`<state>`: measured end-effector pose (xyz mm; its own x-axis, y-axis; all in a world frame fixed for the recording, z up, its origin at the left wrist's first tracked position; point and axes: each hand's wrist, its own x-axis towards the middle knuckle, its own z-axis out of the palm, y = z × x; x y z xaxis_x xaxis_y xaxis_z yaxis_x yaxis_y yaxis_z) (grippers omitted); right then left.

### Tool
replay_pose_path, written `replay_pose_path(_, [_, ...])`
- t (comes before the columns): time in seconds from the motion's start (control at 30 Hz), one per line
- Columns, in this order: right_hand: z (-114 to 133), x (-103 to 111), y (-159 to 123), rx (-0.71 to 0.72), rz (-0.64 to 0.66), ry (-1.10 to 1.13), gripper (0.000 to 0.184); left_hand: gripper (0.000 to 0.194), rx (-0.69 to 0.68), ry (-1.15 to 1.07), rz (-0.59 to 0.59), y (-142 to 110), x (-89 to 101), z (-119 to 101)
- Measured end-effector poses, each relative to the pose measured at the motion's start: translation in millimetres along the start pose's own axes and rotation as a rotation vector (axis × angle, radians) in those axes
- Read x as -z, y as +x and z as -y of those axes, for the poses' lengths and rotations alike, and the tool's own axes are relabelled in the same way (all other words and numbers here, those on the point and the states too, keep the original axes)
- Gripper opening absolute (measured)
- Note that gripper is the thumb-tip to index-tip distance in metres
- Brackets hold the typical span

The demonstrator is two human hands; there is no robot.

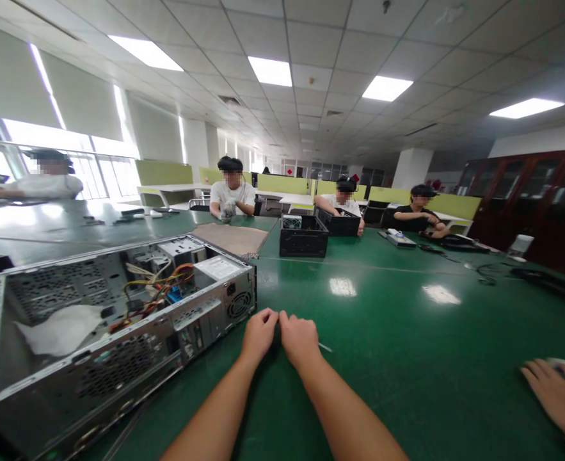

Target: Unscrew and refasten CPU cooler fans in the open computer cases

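My left hand [260, 331] and my right hand [299, 334] are close together over the green table [388, 378], fingers curled and fingertips almost meeting. Anything pinched in them is too small or hidden to make out. A thin pale stick [326, 347] shows just right of my right hand; whether it is held or lies on the table I cannot tell. To the left of my hands lies an open computer case [119, 358], its side panel off. Inside are a power supply [219, 267], coloured cables [167, 282] and a crumpled white sheet [61, 330].
At the right edge another person's hand [555, 390] rests on the table. Across it sit several people, one with gloved hands [228, 210]. A black computer case [304, 242] and a brown cardboard sheet [237, 238] lie ahead. Loose cables [487, 275] are farther right.
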<state>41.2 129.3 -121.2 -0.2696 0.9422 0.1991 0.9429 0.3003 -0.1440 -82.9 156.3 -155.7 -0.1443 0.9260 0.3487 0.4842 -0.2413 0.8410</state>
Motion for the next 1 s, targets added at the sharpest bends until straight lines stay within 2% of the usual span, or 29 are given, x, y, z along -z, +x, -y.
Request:
replay_pose_path(0.07, [4, 8, -23, 0.002, 0.023, -0.006, 0.03, 0.035, 0.004, -0.028, -0.038, 1, 3.4, 0])
replay_pose_path(0.17, [7, 14, -66, -0.018, 0.018, 0.008, 0.042, 0.036, 0.006, -0.057, -0.057, 2, 4.8, 0])
replay_pose_path(0.27, [4, 14, -101, 0.016, 0.076, 0.063, 0.034, 0.035, -0.009, -0.063, -0.024, 1, 2.3, -4])
replay_pose_path(0.33, [-1, 14, -112, 0.053, 0.119, 0.084, 0.031, 0.035, -0.02, -0.062, 0.011, -2, -0.2, -8])
replay_pose_path(0.57, [-14, 14, -102, 0.136, 0.123, 0.08, 0.035, 0.037, -0.065, -0.076, 0.176, -19, -14.6, -22])
replay_pose_path(0.73, [-14, 11, -105, 0.113, 0.103, 0.107, 0.035, 0.036, -0.149, -0.037, 0.315, -29, -22.7, -31])
replay_pose_path(1.0, [-17, 7, -104, 0.088, 0.072, 0.125, 0.034, 0.036, -0.159, 0.0, 0.291, -27, -19.7, -28])
